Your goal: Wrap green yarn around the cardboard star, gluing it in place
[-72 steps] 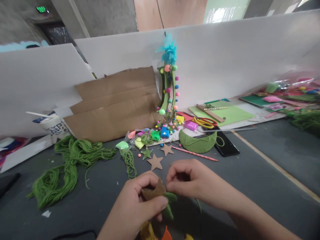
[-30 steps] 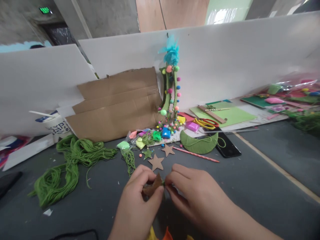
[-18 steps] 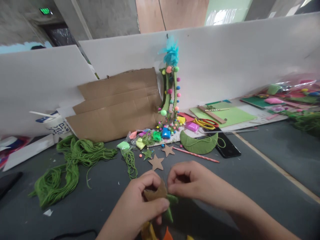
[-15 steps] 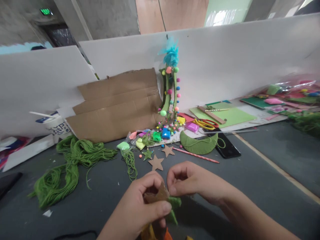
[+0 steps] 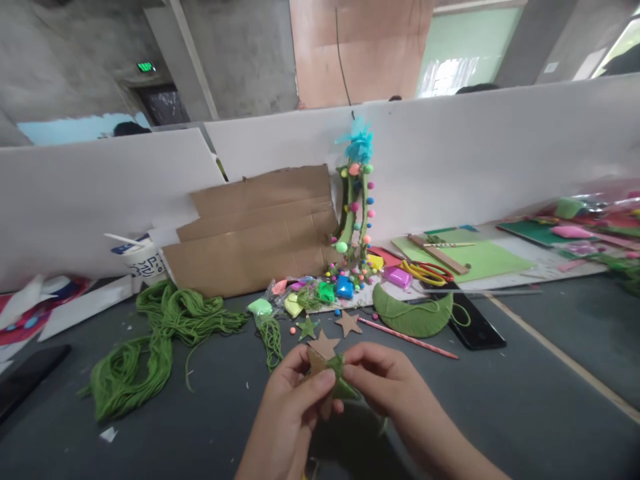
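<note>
My left hand (image 5: 291, 399) is closed on a cardboard star (image 5: 317, 362) partly wrapped in green yarn (image 5: 346, 388). Thumb and fingers of my right hand (image 5: 387, 379) pinch at the wrapped side, probably on the yarn; the exact grip is hidden. A thin strand hangs below the right hand. Just beyond my hands lie two bare cardboard stars, one nearer (image 5: 325, 345) and one farther (image 5: 349, 324), beside a small green-wrapped star (image 5: 307, 327). To their right are a striped pencil (image 5: 410, 339) and a green yarn-covered crescent (image 5: 413, 313).
Green yarn skeins (image 5: 130, 373) spread over the left of the dark table. Behind stand a cardboard sheet (image 5: 250, 247) and a hanging decoration with pompoms and a blue tuft (image 5: 359, 145). Yellow-handled scissors (image 5: 425, 273) and a black phone (image 5: 477, 323) lie on the right.
The view has tilted up and shifted left. My right hand has come down against the star's wrapped side, and the star has turned in my left hand.
</note>
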The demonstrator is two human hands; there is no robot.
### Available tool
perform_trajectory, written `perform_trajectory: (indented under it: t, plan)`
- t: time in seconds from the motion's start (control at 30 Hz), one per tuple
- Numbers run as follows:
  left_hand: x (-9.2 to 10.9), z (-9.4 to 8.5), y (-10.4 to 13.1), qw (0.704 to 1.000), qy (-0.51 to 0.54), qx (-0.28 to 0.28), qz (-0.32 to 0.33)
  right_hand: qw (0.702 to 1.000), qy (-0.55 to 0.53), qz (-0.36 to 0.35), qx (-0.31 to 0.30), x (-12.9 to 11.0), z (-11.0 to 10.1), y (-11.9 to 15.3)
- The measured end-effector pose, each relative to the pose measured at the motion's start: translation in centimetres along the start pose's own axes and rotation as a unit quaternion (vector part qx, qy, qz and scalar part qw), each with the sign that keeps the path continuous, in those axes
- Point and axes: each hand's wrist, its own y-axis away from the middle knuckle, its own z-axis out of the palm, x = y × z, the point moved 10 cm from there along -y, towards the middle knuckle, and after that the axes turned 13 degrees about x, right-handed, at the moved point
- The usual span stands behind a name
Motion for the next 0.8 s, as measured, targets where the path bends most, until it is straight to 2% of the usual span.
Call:
perform_trajectory:
  t: [0.13, 0.23, 0.37, 0.53, 0.67, 0.8]
  plan:
    - [-0.1, -0.2, -0.2, 1.0, 0.017, 0.011, -0.004, 0.975, 0.127, -0.179, 0.016, -3.3, 0.2, 0.9]
    - [0.0, 0.0, 0.0, 1.0, 0.008, -0.008, -0.014, 0.947, 0.198, -0.254, 0.006, -4.8, 0.8, 2.0]
    - [0.4, 0.0, 0.8, 0.999, 0.013, -0.027, -0.033, 0.921, 0.241, -0.306, -0.006, -5.5, 1.4, 3.0]
    - [0.0, -1.7, 2.0, 0.999, 0.012, 0.0, -0.052, 0.894, 0.289, -0.341, -0.029, -4.8, 2.6, 4.4]
    - [-0.4, -3.5, 2.7, 0.999, 0.028, 0.027, -0.035, 0.861, 0.339, -0.374, -0.062, -3.6, 3.9, 5.9]
    - [-0.5, -4.4, 2.8, 1.0, 0.012, 0.021, -0.003, 0.834, 0.383, -0.391, -0.073, -2.8, 4.6, 6.8]
